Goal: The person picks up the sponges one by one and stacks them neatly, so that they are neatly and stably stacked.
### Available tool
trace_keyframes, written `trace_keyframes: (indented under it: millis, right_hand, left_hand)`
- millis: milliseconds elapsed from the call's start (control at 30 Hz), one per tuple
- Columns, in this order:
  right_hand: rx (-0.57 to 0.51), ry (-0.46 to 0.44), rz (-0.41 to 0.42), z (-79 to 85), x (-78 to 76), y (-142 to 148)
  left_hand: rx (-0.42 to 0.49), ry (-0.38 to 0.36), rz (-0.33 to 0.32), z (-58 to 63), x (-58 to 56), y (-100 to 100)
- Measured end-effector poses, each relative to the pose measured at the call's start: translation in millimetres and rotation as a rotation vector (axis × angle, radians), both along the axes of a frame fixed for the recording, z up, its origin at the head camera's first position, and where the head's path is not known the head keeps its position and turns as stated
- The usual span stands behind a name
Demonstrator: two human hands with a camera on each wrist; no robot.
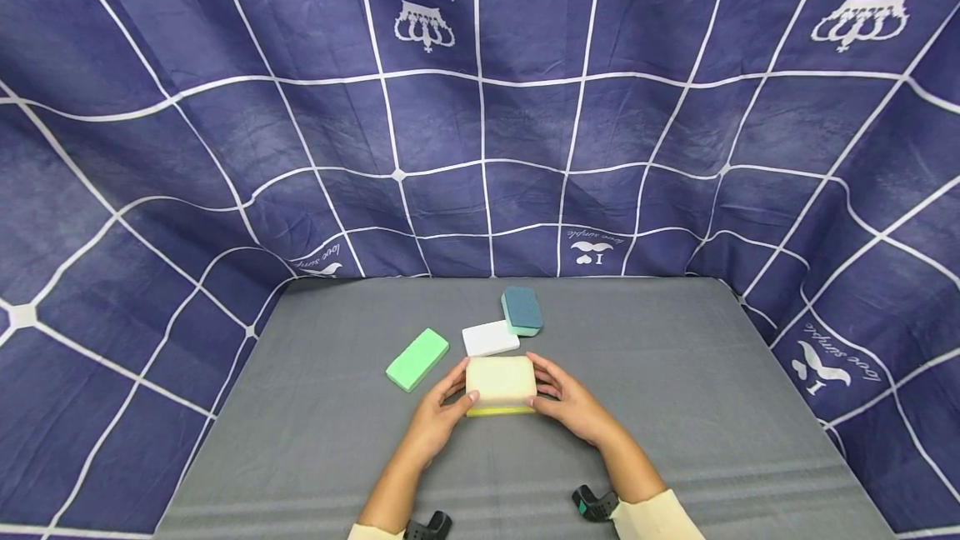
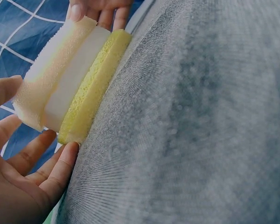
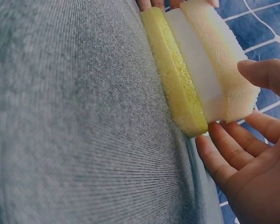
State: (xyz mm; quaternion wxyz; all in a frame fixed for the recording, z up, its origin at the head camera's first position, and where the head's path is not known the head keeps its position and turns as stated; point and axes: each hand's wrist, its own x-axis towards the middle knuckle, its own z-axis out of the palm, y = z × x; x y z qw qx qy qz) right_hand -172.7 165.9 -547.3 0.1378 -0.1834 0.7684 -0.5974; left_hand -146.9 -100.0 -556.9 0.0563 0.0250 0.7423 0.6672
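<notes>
A cream sponge [image 1: 501, 377] tops a stack at the front middle of the table. Under it a white block [image 2: 74, 79] shows in both wrist views, and a yellow sponge [image 3: 175, 77] lies at the bottom on the grey cloth. My left hand [image 1: 437, 419] holds the cream sponge at its left end, thumb at the near corner and fingers spread along the stack's end. At the opposite end my right hand [image 1: 573, 407] holds the same sponge, its thumb on the near corner and its lower fingers beside the white and yellow layers.
Left of the stack lies a flat green sponge [image 1: 417, 359]. Just behind the stack is another white block [image 1: 491, 338], with a blue-topped green sponge [image 1: 522, 308] against its right end. A blue checked curtain [image 1: 525, 123] surrounds the back and sides of the grey table [image 1: 315, 440].
</notes>
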Motion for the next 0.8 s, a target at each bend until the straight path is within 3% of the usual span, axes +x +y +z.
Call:
trace_keyframes:
  millis: [467, 800]
  right_hand:
    - [-0.014, 0.001, -0.011, -0.7, -0.4, 0.0]
    - [-0.015, 0.018, -0.147, 4.8, -4.7, -4.3]
  left_hand:
    - [-0.005, 0.003, 0.014, -0.3, 1.2, 1.6]
    - [0.008, 0.007, 0.009, -1.7, 0.9, 1.7]
